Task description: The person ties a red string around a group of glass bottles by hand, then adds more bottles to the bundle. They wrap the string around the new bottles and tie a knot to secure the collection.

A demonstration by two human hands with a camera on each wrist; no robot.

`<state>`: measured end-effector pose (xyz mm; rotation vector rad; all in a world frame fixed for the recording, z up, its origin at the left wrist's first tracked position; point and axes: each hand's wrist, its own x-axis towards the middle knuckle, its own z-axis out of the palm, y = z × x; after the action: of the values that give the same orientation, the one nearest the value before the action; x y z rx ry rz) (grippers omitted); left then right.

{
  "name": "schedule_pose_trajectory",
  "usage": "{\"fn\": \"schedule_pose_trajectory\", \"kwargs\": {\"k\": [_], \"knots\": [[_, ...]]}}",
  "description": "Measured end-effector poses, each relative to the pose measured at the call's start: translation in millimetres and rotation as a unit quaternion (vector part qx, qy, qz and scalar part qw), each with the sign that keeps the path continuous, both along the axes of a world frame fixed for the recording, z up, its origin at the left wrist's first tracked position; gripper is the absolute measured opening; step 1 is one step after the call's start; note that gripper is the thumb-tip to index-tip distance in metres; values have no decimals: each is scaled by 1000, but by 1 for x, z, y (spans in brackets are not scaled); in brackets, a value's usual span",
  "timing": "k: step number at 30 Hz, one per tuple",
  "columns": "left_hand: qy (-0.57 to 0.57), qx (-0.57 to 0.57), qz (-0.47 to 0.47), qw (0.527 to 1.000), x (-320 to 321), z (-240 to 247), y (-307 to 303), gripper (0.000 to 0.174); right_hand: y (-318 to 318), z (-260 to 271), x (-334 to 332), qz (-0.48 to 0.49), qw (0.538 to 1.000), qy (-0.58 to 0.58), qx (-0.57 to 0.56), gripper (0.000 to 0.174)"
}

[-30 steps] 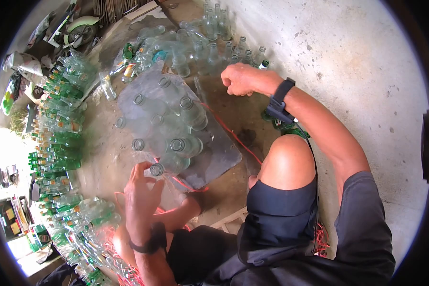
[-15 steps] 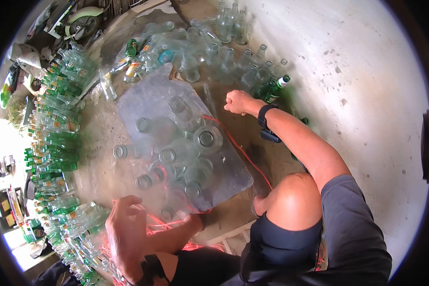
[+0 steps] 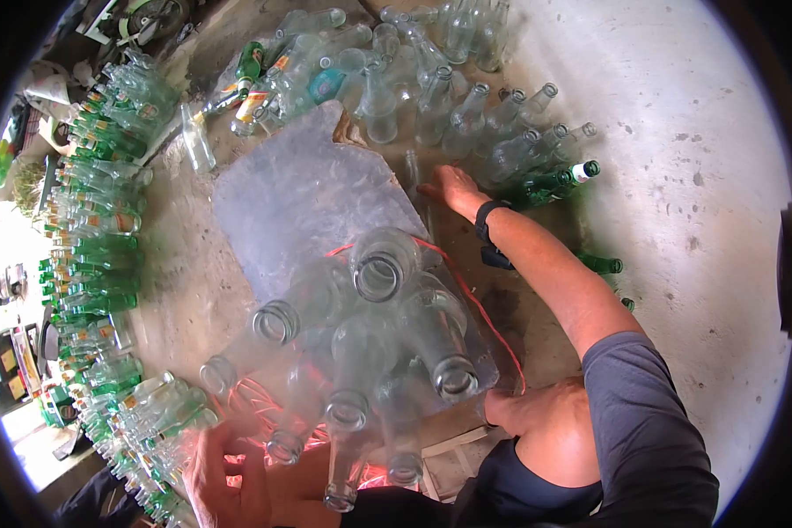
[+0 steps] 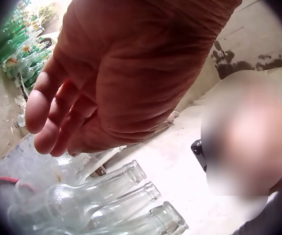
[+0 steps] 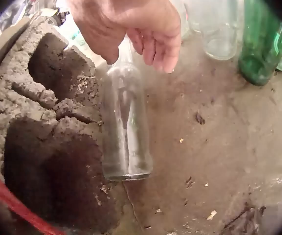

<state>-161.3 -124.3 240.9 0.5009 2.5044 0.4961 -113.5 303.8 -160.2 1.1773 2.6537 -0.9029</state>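
Glass bottle (image 5: 126,127), clear: it is at the floor (image 5: 194,156), just beside a rough concrete edge (image 5: 43,105) with dark hollows; I cannot tell whether it stands or lies. The right hand (image 3: 456,189) is at its neck, the thumb to one side and the loosely bent fingers to the other, a small gap showing between them. Whether they touch the glass I cannot tell.

Next to this, a grey slab (image 3: 308,194) carries part of a cluster of clear bottles (image 3: 361,352), their mouths turned up toward the person's head. Red twine (image 3: 475,304) runs along one edge of the slab and passes in loops behind the cluster. The left hand (image 3: 224,480) is near these bottles, palm showing in its wrist view, fingers slack and slightly bent, with nothing in its hold.

Farther out, green bottles (image 3: 541,187) occupy the space between the right hand and a pale, spotted wall (image 3: 686,229). Beyond the far end of the slab are more clear bottles (image 3: 380,106), some upright and others lying in a heap, with a teal object (image 3: 326,84) among them. Long rows of green and clear bottles (image 3: 106,238) curve along the person's left side.
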Motion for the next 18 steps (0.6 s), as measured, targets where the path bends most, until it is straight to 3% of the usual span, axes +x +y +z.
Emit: {"fn": "schedule_pose_trajectory", "kwargs": {"k": [11, 14, 18], "knots": [[-13, -20, 11, 1000, 1, -1, 6, 36, 8, -40, -36, 4, 997, -2, -80, 52], [38, 11, -38, 998, 1, -11, -4, 29, 10, -52, -34, -30, 994, 49, -98, 52], [-13, -15, 8, 1000, 5, 8, 14, 35, 16, -28, -27, -69, 989, -5, -134, 52]]}}
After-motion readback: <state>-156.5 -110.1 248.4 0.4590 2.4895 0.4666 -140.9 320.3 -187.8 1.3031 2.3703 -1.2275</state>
